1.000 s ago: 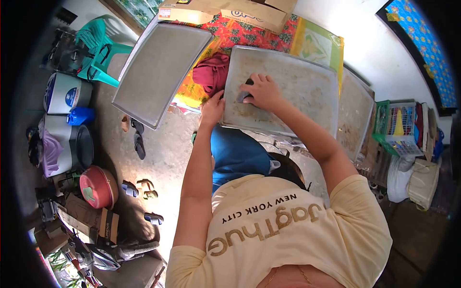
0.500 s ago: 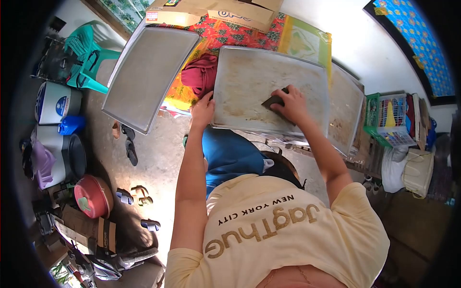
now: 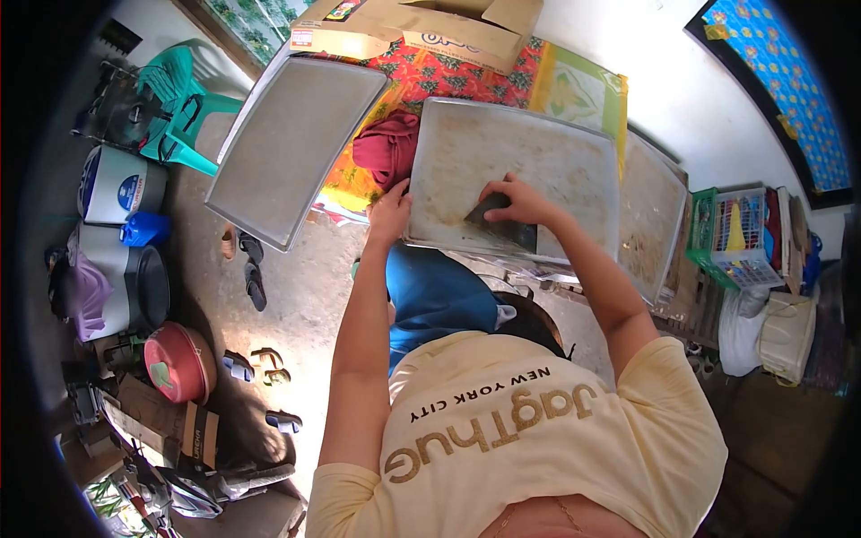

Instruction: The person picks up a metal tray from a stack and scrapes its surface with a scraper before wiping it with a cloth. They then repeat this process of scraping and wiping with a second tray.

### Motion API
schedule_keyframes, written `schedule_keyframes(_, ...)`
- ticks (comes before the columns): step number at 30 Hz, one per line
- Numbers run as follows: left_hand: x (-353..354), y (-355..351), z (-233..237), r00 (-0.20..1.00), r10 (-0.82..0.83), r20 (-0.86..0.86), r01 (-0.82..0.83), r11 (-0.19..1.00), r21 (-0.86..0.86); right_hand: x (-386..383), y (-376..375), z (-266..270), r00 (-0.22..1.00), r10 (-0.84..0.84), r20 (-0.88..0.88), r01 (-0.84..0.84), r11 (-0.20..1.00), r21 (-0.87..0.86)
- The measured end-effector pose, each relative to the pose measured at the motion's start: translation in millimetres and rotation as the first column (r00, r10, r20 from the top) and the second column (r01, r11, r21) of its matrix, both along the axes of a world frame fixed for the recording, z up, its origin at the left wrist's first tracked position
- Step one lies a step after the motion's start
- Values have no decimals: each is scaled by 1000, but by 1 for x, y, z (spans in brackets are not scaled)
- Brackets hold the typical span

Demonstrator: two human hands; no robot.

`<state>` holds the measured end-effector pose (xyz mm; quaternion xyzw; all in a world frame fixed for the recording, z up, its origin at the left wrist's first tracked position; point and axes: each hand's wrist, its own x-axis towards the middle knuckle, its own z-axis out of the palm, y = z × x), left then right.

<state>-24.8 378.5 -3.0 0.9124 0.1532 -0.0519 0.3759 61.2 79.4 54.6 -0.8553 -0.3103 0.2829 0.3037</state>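
Note:
A large metal baking tray with brownish stains lies on the table before me. My left hand grips its left rim, fingers closed around the edge. On the tray's surface, my right hand holds a dark, flat scraper tilted against the metal, near the middle of the lower half. The fingers partly cover the scraper, and a dark shadow falls beside it. A crumpled maroon cloth sits just left of the tray, close to my left hand.
Another tray rests at the left, and a third stained tray partly under the right side. A cardboard box stands at the back on the red patterned tablecloth. Green chair left; plastic baskets right.
My right hand has slid the scraper left and slightly toward the tray's near edge. My left hand keeps its grip on the rim. The whole view has shifted a little.

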Motion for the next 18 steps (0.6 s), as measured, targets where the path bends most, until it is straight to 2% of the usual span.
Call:
schedule_keyframes(2, -1, -1, 1, 1000, 1, 31, -2, 1000, 15, 15, -6, -3, 1000, -4, 19, 2, 991, 131)
schedule_keyframes(3, -1, -1, -1, 999, 2, 48, -3, 1000, 23, 20, -6, 9, 997, -71, -18, 73, 989, 125)
schedule_keyframes(6, 0, 2, -11, 998, 3, 68, -2, 1000, -14, 40, -10, 34, 901, -300, -312, 385, 885, 261)
schedule_keyframes(7, -1, 2, -10, 998, 5, 68, -3, 1000, -31, 51, -12, 40, 884, -321, -340, 418, 868, 267)
schedule_keyframes(10, -1, 0, -6, 998, 3, 55, -5, 1000, 29, 84, -11, 67, 913, -408, 19, 335, 774, 538)
schedule_keyframes(13, -3, -1, -3, 998, 2, 62, -5, 999, 42, 131, -7, 113, 811, -585, 19, 423, 607, 673)
schedule_keyframes(16, -4, -2, -6, 995, 5, 99, -9, 999, 50, 164, 15, 174, 541, -787, 296, 412, 555, 723)
schedule_keyframes(18, -4, -2, -11, 991, -1, 134, -10, 996, 85, 199, 30, 183, 399, -786, 473, 295, 598, 745)
